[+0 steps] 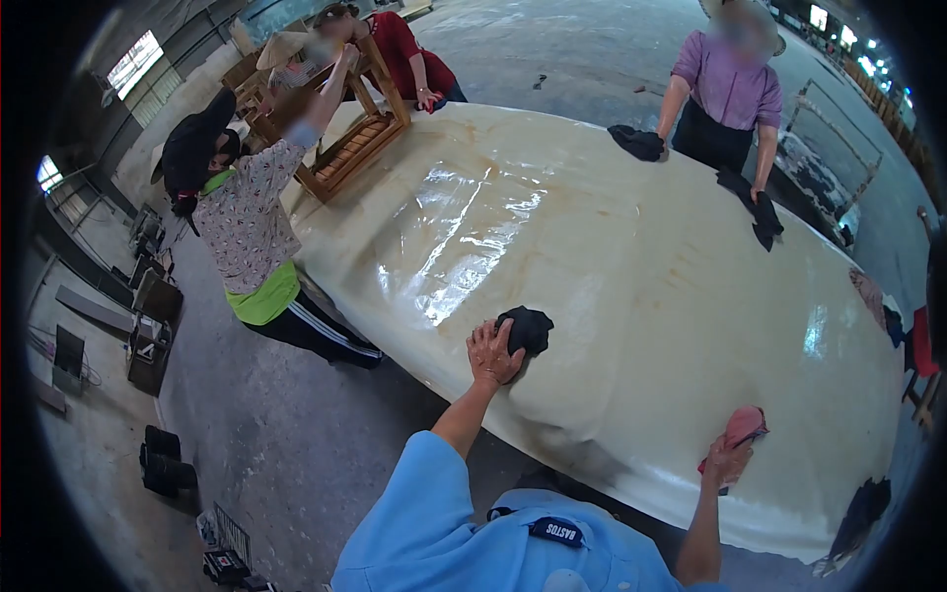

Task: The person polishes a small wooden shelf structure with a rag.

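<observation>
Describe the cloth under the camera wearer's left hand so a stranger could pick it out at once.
Start at the big glossy cream slab that fills the middle of the view. On its near edge, the left hand presses a crumpled black cloth. The person's right hand holds a pink cloth instead, and the other black cloths lie at the far edge by a co-worker in purple.

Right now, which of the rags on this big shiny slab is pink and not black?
The pink rag under the right hand, at the slab's near edge. The rag under the left hand and the two across the slab are black.
</observation>
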A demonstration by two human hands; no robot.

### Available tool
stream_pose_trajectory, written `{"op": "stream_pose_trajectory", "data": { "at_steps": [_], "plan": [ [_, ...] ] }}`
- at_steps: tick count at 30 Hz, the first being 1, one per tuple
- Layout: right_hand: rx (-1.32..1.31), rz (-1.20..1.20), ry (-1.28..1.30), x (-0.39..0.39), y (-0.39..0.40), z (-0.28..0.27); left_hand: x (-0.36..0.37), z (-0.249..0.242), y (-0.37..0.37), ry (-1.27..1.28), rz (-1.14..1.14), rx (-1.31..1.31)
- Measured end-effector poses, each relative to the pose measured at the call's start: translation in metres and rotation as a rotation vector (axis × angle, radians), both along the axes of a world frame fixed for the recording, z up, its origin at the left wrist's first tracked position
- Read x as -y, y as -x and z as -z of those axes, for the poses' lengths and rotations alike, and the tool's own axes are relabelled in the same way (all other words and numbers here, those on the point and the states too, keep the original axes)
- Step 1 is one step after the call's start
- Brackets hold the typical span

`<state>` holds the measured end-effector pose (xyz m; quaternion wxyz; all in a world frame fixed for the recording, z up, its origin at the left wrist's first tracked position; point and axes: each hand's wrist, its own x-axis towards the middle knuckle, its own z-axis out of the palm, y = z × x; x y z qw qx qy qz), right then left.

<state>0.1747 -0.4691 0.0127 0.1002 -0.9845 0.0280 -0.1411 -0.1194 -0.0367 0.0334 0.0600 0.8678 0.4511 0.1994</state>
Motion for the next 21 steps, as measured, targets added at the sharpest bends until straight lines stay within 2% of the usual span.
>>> {"op": "stream_pose_trajectory", "data": {
  "at_steps": [6,8,10,12,14,15,16,18,21],
  "plan": [
    [0.075,-0.048,0.021,0.005,-0.007,0.013,0.001,-0.002,0.001,-0.018,0.017,0.011],
    [0.112,-0.023,0.028,0.009,-0.003,0.017,0.002,-0.005,0.001,-0.042,0.012,0.086],
    [-0.050,-0.027,0.013,0.009,-0.001,0.021,0.003,-0.006,0.001,-0.067,0.033,0.137],
    [0.087,-0.061,0.031,0.012,-0.007,0.031,0.001,-0.003,0.000,-0.012,0.044,0.179],
    [0.348,-0.044,0.191,0.018,-0.013,0.074,0.000,-0.001,-0.001,0.031,0.042,0.201],
    [0.171,-0.036,0.074,0.021,-0.010,0.075,0.001,-0.002,-0.002,0.062,0.020,0.190],
    [0.010,-0.031,-0.064,0.018,-0.007,0.068,-0.003,0.004,-0.001,0.059,0.026,0.179],
    [-0.146,-0.005,-0.085,-0.001,0.009,0.002,-0.005,0.014,0.004,-0.028,0.064,0.183],
    [-0.188,0.067,-0.137,-0.011,0.017,-0.038,0.004,0.001,0.002,-0.050,0.034,0.029]
  ]
}}
